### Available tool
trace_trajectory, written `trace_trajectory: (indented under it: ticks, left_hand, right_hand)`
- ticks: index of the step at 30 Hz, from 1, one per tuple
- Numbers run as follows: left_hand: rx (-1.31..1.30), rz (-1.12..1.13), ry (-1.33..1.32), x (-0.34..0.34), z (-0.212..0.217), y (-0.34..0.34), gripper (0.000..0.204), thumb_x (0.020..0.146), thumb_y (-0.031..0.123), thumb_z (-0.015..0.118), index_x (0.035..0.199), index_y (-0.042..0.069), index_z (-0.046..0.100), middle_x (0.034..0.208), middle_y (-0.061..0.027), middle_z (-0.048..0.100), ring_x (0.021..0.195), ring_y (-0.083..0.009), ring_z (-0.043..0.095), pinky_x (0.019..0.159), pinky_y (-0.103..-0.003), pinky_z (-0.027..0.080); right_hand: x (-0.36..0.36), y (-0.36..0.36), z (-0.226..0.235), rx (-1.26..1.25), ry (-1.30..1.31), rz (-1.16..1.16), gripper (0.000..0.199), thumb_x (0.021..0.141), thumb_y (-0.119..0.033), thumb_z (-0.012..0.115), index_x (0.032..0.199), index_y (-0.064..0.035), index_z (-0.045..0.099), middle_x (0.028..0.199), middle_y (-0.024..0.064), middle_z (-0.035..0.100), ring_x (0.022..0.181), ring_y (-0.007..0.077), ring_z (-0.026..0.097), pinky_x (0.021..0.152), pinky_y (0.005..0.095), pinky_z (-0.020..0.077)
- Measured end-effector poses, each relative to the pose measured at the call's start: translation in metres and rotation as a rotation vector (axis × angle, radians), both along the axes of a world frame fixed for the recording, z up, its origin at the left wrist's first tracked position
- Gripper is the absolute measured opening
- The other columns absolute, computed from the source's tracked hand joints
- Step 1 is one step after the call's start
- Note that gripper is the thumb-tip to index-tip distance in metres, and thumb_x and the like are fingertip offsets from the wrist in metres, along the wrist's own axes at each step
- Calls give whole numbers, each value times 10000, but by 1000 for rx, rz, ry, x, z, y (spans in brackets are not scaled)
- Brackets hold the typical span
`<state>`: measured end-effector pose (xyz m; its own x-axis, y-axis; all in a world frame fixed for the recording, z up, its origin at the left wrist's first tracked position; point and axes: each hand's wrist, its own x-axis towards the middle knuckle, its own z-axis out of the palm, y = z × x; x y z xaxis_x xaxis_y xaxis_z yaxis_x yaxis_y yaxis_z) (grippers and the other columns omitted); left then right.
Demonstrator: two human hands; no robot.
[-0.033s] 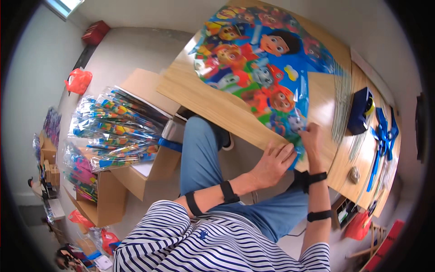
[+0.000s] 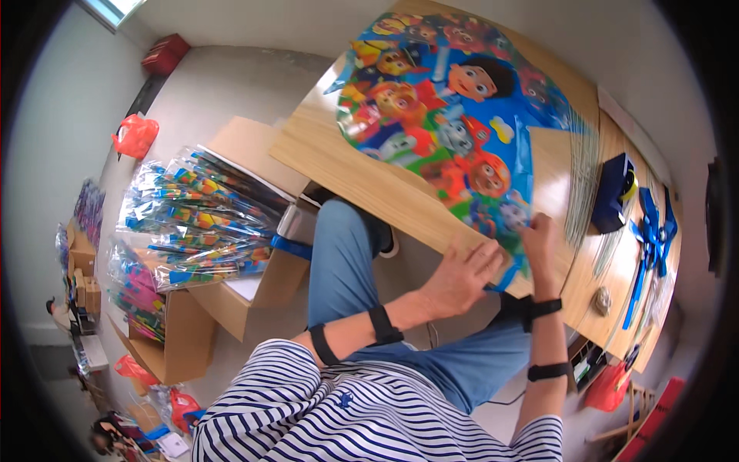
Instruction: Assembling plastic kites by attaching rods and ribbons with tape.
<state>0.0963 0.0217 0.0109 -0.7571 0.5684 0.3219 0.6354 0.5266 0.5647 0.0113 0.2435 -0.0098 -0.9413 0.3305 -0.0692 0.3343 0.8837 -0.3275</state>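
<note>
A large, thin, glossy sheet (image 2: pixel 454 138) printed with cartoon characters on blue, red and green lies across the wooden table (image 2: pixel 323 150). Its narrow end reaches the table's near edge, where both hands work. My right hand (image 2: pixel 540 245) is closed in a pinch on the right side of that end. Just left of it, my left hand (image 2: pixel 456 283) has its fingers bent together over the sheet's near tip, slightly blurred. A blue strip (image 2: pixel 506 279) shows below the fingers; how it joins the sheet is hidden.
Right of the sheet lie a bundle of thin pale rods (image 2: pixel 583 192), a dark blue tape dispenser (image 2: pixel 610 192) and tied blue ribbon (image 2: pixel 654 231). A cardboard box (image 2: pixel 265 308) on the left holds several clear-wrapped colourful packs (image 2: pixel 208 219). A red bag (image 2: pixel 135 137) sits farther off.
My right hand has shifted slightly right and down, with the sheet's near end moving right too. The left hand's fingers have moved a little off the blue tip.
</note>
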Motion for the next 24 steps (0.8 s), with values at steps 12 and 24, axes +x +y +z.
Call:
trace_trajectory:
  ticks: [12,24]
  left_hand:
    - [-432,270,90,-124,-27,-65,802,760,548,690,1351,39,504,1478,-132,418,1427,-278,306,1083,-710,154]
    - [-281,-219,-47,-63,0,4,512,740,276,764,1153,25,596,1209,-130,566,1216,-301,494,1046,-563,320]
  right_hand:
    - [-90,104,185,716,385,-79,186,827,-168,516,963,-76,604,977,230,665,918,440,637,750,534,507]
    - [-114,-52,18,12,234,482,356,773,-226,725,1069,-44,649,1042,205,665,1010,409,626,845,455,517]
